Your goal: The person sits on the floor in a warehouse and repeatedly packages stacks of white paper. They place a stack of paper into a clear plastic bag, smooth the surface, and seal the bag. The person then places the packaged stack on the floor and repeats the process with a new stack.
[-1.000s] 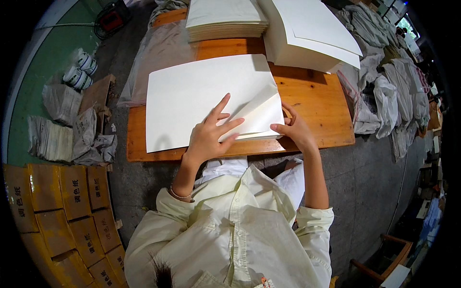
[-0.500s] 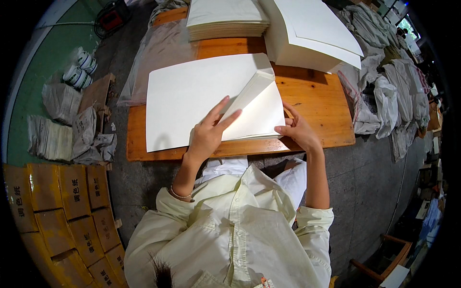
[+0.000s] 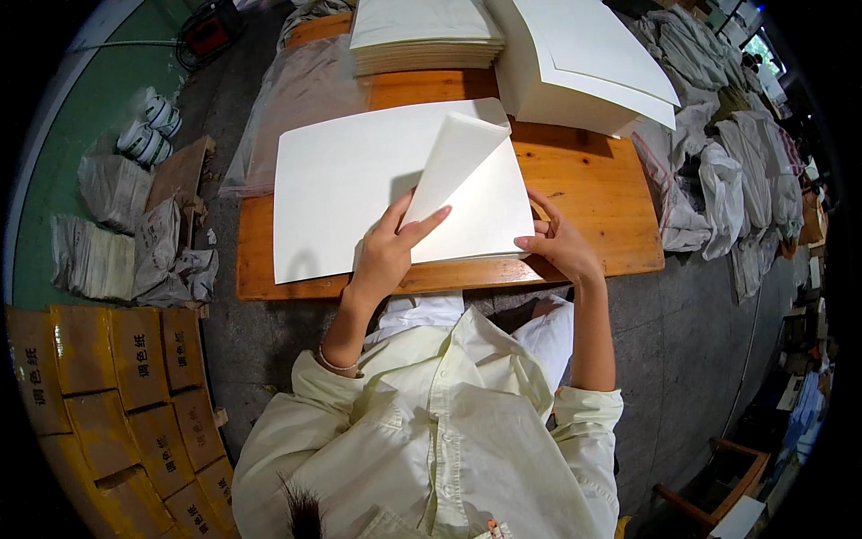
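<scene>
White paper sheets (image 3: 332, 189) lie in a thin stack along the near edge of a wooden table. Some sheets at the right side are bent back into a raised flap (image 3: 453, 157) that leans leftward. My left hand (image 3: 386, 247) grips the lower end of this flap, thumb in front and the other fingertips partly hidden behind it. At the near right corner, my right hand (image 3: 564, 241) pinches the stack, its thumb on top and its fingers at the right edge. How many sheets each hand holds I cannot tell.
Behind the sheets on the wooden table (image 3: 584, 207) stand a thick paper stack (image 3: 426, 54) and a taller white pile (image 3: 566, 99). Clear plastic (image 3: 310, 99) hangs over the left edge. Cardboard boxes (image 3: 99, 431) are at left, cloth and sacks (image 3: 718, 180) at right.
The bent-back flap has swung further left and opened wider, showing more of the sheet beneath. My left hand moved slightly with it; my right hand stays at the corner.
</scene>
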The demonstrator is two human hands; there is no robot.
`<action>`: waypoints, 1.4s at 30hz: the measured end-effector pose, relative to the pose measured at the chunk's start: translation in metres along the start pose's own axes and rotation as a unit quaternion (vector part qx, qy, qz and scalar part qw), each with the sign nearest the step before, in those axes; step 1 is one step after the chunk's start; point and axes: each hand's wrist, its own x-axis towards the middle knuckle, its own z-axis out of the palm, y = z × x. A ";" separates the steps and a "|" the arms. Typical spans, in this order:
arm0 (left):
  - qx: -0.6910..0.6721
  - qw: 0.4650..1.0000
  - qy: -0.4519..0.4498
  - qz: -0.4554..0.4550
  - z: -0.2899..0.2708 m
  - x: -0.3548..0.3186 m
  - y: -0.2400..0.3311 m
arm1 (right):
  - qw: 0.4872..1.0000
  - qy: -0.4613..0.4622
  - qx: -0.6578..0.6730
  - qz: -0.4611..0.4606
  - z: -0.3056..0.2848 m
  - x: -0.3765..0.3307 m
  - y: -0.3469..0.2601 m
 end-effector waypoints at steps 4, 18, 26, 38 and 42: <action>-0.037 0.998 -0.058 0.007 -0.009 0.006 0.011 | 0.999 0.016 -0.032 0.012 -0.002 0.002 0.003; -0.031 0.999 0.028 0.001 0.000 0.002 0.002 | 1.000 0.018 -0.008 -0.010 0.004 -0.003 0.000; -0.004 0.998 -0.064 0.002 -0.004 0.003 0.009 | 0.994 0.079 -0.069 -0.035 0.014 0.003 0.006; -0.063 0.998 0.024 -0.009 0.001 -0.001 0.001 | 0.990 -0.029 0.127 0.059 0.008 0.035 -0.020; -0.095 0.994 -0.041 -0.027 -0.015 0.002 0.012 | 0.987 0.008 0.103 0.119 0.016 0.070 -0.040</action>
